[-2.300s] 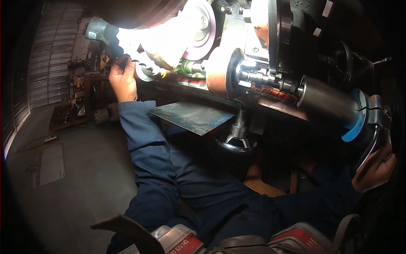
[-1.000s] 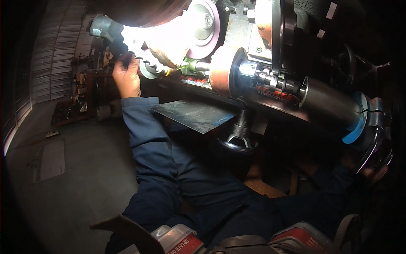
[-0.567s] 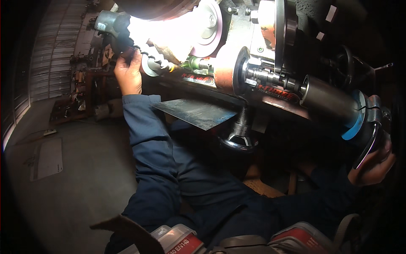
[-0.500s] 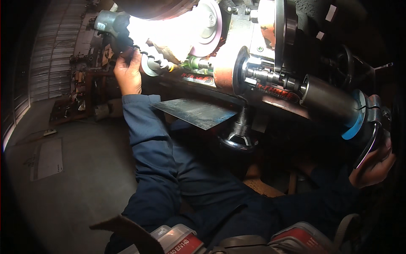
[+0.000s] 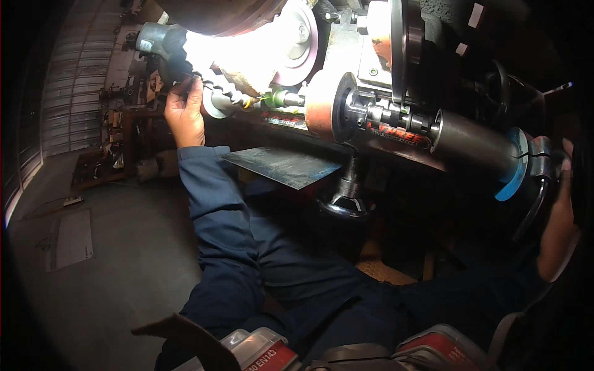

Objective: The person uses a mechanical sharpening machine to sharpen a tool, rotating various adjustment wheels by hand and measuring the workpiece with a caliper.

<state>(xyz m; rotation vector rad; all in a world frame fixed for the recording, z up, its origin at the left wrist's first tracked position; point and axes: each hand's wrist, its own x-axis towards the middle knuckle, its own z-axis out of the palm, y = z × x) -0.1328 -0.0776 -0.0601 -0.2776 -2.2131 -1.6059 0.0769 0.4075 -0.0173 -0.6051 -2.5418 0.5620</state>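
My left hand [image 5: 186, 117] is raised at the left side of a grinding machine. Its thumb and fingers close on a black segmented hose [image 5: 221, 85], whose yellow-tipped end points at a small green-lit part [image 5: 278, 99]. Behind that part stands a pale grinding wheel [image 5: 299, 34]. At the far right, my right hand [image 5: 562, 204] is upright beside the metal clamp collar [image 5: 542, 157] at the end of a dark cylinder [image 5: 473, 139]. Shadow and the picture's dark rim hide most of its fingers. A curved lever [image 5: 533, 210] hangs below the collar.
A reddish round housing [image 5: 323, 106] joins the spindle parts in the middle. Below it are a flat metal plate [image 5: 284, 166] and a chrome handwheel [image 5: 348, 206]. A glaring lamp [image 5: 162, 42] lights the upper left. Shelving with tools stands farther left.
My right hand has moved up from the lever to beside the clamp collar. My left hand stays at the hose. The view has shifted slightly.
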